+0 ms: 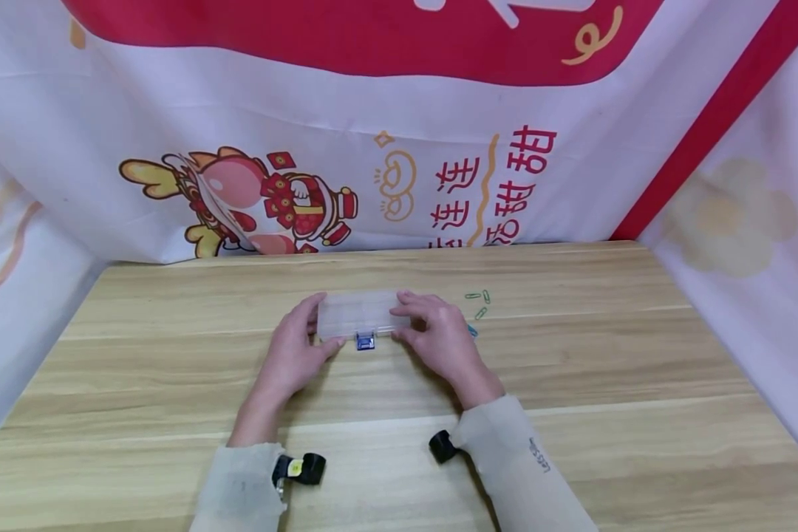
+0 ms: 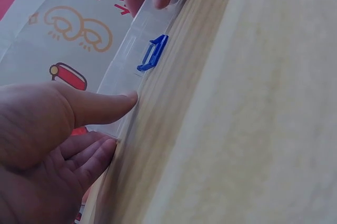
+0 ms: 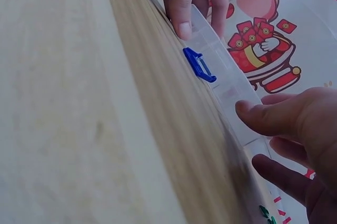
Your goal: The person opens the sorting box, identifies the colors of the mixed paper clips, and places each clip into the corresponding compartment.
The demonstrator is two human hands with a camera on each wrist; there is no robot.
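A flat, clear plastic box (image 1: 355, 314) lies on the wooden table, its lid down. From its front edge a blue latch (image 1: 365, 341) sticks out, also visible in the left wrist view as a blue clasp (image 2: 152, 54). My left hand (image 1: 297, 347) holds the box's left end, thumb along the front edge and fingers at the side. At the right end my right hand (image 1: 442, 336) holds the box between the thumb in front and fingers over the top and back. In the right wrist view, that hand's lower fingers (image 3: 281, 179) stand off the box.
Several paper clips lie right of the box: green ones, such as a green paper clip (image 1: 481, 313), and a blue paper clip (image 1: 472, 330) beside my right hand. A printed cloth (image 1: 306, 111) hangs behind the wooden table (image 1: 372, 458) and along its sides.
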